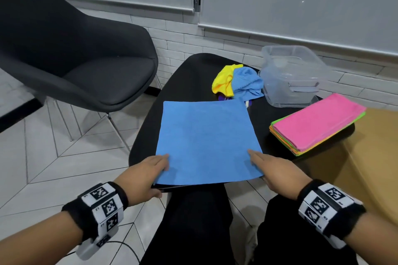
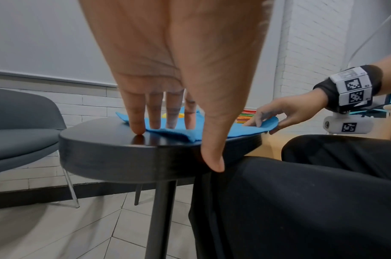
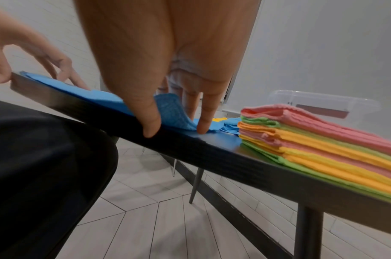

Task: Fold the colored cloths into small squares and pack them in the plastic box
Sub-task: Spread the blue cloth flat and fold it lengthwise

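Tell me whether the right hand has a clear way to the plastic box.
Probably yes. The right hand is at the blue cloth's near corner, and the box stands open at the table's far right. Only the low pink-topped stack lies between; the hand should pass over it.

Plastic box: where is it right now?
In the head view the plastic box stands at the table's far right, just right of the crumpled light-blue cloth and behind the pink-topped cloth stack.

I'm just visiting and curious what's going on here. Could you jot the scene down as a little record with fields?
Cloth being folded: blue cloth, spread flat on the black table
Left hand: at its near left corner
Right hand: pinching its near right corner
Waiting: crumpled yellow cloth and crumpled light-blue cloth
Stack: flat cloths, pink on top
Plastic box: clear
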`<state>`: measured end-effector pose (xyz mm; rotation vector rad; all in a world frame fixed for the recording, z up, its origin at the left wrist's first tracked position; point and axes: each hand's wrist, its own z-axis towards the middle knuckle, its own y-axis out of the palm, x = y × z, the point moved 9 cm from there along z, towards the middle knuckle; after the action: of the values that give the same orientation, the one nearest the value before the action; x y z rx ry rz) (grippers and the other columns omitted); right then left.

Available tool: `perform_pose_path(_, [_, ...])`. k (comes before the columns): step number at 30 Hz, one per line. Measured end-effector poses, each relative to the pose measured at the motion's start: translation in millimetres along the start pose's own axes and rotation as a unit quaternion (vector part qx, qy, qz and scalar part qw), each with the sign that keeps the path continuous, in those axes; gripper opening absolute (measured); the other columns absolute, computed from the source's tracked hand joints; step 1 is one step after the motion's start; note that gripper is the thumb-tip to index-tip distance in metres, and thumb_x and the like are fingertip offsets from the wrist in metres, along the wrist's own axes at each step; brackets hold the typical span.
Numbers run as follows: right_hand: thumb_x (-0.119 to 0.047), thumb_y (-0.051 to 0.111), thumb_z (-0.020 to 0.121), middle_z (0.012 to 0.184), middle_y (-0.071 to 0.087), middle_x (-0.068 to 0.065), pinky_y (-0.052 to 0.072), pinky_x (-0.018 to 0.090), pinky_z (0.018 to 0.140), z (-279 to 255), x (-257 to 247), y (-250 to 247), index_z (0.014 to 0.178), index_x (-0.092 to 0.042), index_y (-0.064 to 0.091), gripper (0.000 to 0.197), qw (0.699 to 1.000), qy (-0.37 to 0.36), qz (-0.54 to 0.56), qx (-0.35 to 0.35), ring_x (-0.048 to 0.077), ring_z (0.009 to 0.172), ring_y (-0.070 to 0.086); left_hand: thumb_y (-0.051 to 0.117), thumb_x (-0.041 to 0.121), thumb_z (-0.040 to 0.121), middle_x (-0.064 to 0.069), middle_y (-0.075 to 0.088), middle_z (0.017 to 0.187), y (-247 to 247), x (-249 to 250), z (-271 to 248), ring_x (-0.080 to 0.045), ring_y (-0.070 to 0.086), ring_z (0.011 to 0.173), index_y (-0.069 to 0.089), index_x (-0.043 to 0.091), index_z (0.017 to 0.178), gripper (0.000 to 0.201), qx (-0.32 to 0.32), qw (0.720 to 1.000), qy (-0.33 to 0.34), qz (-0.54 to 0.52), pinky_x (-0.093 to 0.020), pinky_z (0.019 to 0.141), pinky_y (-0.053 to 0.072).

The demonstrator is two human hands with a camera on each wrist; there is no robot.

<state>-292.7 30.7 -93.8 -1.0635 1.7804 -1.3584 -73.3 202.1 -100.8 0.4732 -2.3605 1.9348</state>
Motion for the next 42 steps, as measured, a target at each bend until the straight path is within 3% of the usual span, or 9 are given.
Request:
perform_pose_path(3, [-0.007, 0.043, 0.093, 0.135, 0.047, -0.007, 0.046, 0.031, 0.087, -5.2, 6.4, 2.5, 0.146, -0.014, 0.029, 0.055, 1.000, 0.000, 0.021, 0.015, 0.017, 0.112, 0.055, 0.069, 0.037, 0.083, 0.015, 0.030, 0.151, 1.0, -0.6, -3.3, -0.004, 0.027, 0.139, 0.044, 0.030, 0.093, 0.027, -0.001, 1.000, 0.013, -0.008, -0.017, 0.102, 0.032])
perform_pose_path(5, [-0.015, 0.046, 0.095, 0.108, 0.057, -0.007, 0.048, 0.037, 0.078, -8.0, 9.9, 1.9, 0.123, -0.020, 0.047, 0.028, 0.998, -0.012, 0.054, 0.022, 0.020, 0.091, 0.059, 0.066, 0.037, 0.085, 0.016, 0.044, 0.142, -0.7, -1.9, -6.0, 0.002, 0.034, 0.134, 0.043, 0.033, 0.079, 0.024, 0.002, 0.999, 0.026, -0.025, -0.016, 0.096, 0.035])
perform_pose_path(8, [-0.022, 0.049, 0.096, 0.085, 0.060, -0.006, 0.048, 0.035, 0.070, -12.7, 20.7, -6.0, 0.097, -0.024, 0.053, 0.005, 0.994, -0.008, 0.105, 0.022, 0.016, 0.073, 0.057, 0.061, 0.035, 0.086, 0.027, 0.053, 0.122, -9.7, -5.7, -9.2, 0.022, 0.047, 0.100, 0.047, 0.033, 0.076, 0.018, 0.015, 0.998, 0.022, -0.056, -0.011, 0.079, 0.037])
perform_pose_path(12, [-0.021, 0.051, 0.095, 0.070, 0.059, -0.002, 0.049, 0.036, 0.066, -12.7, 32.5, -16.3, 0.081, -0.024, 0.052, 0.013, 0.989, 0.010, 0.148, 0.002, 0.013, 0.065, 0.058, 0.055, 0.030, 0.088, 0.024, 0.063, 0.083, -21.1, -10.0, -7.7, 0.003, 0.062, 0.084, 0.042, 0.041, 0.077, 0.020, 0.020, 0.991, 0.017, -0.129, -0.027, 0.072, 0.049])
perform_pose_path(15, [-0.020, 0.054, 0.094, 0.070, 0.059, 0.002, 0.047, 0.034, 0.068, -8.1, 40.9, -24.4, 0.079, -0.015, 0.057, 0.016, 0.982, 0.032, 0.184, 0.012, 0.015, 0.068, 0.059, 0.055, 0.019, 0.091, 0.013, 0.056, 0.064, -29.1, -16.0, -0.9, -0.007, 0.049, 0.059, 0.045, 0.037, 0.079, 0.024, 0.049, 0.978, 0.001, -0.200, -0.028, 0.061, 0.044])
perform_pose_path(22, [-0.013, 0.061, 0.087, 0.071, 0.060, 0.001, 0.038, 0.030, 0.063, 25.3, 62.1, -55.5, 0.082, -0.008, 0.066, 0.009, 0.977, 0.085, 0.166, 0.101, 0.016, 0.068, 0.053, 0.055, 0.007, 0.092, -0.007, 0.062, 0.081, -52.1, -45.0, 36.0, -0.033, 0.056, 0.073, 0.049, 0.029, 0.088, 0.022, 0.133, 0.935, -0.058, -0.323, -0.045, 0.075, 0.049])
perform_pose_path(27, [-0.010, 0.062, 0.083, 0.085, 0.064, 0.003, 0.045, 0.032, 0.071, 57.8, 74.2, -67.3, 0.092, -0.013, 0.066, 0.010, 0.970, 0.132, 0.160, 0.124, 0.020, 0.080, 0.056, 0.057, 0.001, 0.089, -0.009, 0.058, 0.080, -57.1, -65.5, 66.3, -0.023, 0.054, 0.069, 0.048, 0.024, 0.091, 0.025, 0.148, 0.917, -0.110, -0.354, -0.042, 0.076, 0.049])
perform_pose_path(33, [-0.009, 0.060, 0.084, 0.100, 0.061, 0.008, 0.046, 0.033, 0.073, 87.8, 82.2, -53.7, 0.101, -0.015, 0.058, 0.018, 0.970, 0.196, 0.124, 0.078, 0.029, 0.090, 0.059, 0.057, 0.007, 0.090, -0.012, 0.063, 0.086, -49.5, -78.9, 87.6, -0.026, 0.061, 0.075, 0.047, 0.018, 0.105, 0.022, 0.152, 0.913, -0.164, -0.342, -0.039, 0.075, 0.051])
perform_pose_path(42, [-0.006, 0.054, 0.089, 0.105, 0.058, 0.015, 0.047, 0.036, 0.073, 99.8, 81.3, -49.7, 0.107, -0.011, 0.054, 0.019, 0.972, 0.209, 0.081, 0.068, 0.034, 0.091, 0.059, 0.055, 0.004, 0.086, -0.001, 0.054, 0.080, -40.5, -84.3, 96.9, -0.016, 0.050, 0.066, 0.045, 0.018, 0.106, 0.027, 0.149, 0.926, -0.191, -0.289, -0.023, 0.060, 0.041])
